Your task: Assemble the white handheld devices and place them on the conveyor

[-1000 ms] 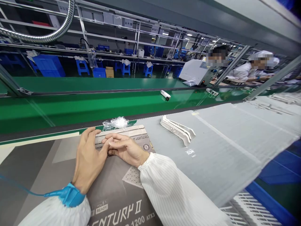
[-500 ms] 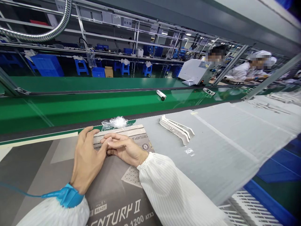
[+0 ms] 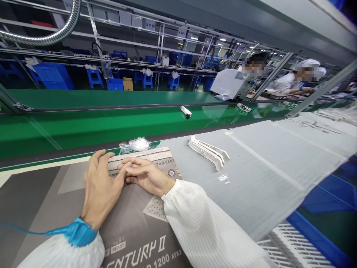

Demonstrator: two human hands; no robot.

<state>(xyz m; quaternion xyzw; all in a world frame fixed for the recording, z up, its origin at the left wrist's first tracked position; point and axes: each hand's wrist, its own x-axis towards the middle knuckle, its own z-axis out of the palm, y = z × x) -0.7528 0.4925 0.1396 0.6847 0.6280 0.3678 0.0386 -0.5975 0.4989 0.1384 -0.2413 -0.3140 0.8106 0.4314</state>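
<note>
Fingertips (image 3: 129, 169) of left hand (image 3: 102, 190) and right hand (image 3: 149, 176), meeting over cardboard (image 3: 134, 216), left of centre frame.
Left hand: thumb at the right hand's tips, visible fingers curved and wide of it. Right hand: thumb and forefinger narrow; cannot tell whether anything small sits between. Cardboard: dark grey, lettered "1200 ATX3", beneath both hands, lower left to lower centre. Strap (image 3: 80, 232): blue, left wrist, lower left. Sleeve (image 3: 200, 216): white, striped, right arm, lower centre. Plastic (image 3: 138, 143): clear, crumpled, just beyond cardboard's far edge. Parts (image 3: 208, 152): white, curved, on grey mat (image 3: 259, 178), right of centre. Device (image 3: 186, 111): white, dark-ended, on green surface (image 3: 117, 124), near frame centre. Machine (image 3: 228, 85): white, upper right.
</note>
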